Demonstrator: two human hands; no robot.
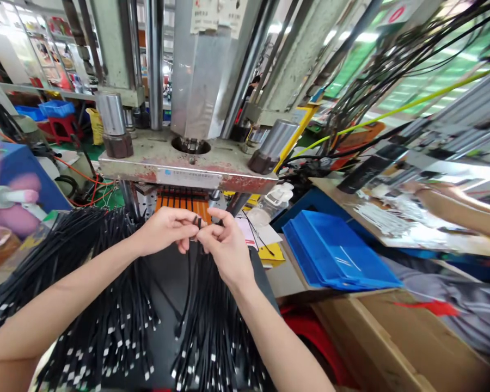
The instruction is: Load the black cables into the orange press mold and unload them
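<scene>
My left hand (166,231) and my right hand (228,247) meet in front of the press, fingertips close together. Between them is the black end of a cable (199,223), pinched by the fingers of both hands. Its lead appears to hang down below them. Under my right hand lies a bundle of black cables (212,321) with pale tips, draped over a dark surface (163,283). A larger pile of similar black cables (102,305) spreads beneath my left forearm.
A large press (188,169) with metal columns stands ahead, an orange slotted fixture (183,200) under its plate. Right are a clear bottle (278,197), blue trays (335,250) and a cardboard box (387,337). Another person's arm (461,209) reaches over a side table. Left is a pink fan (12,196).
</scene>
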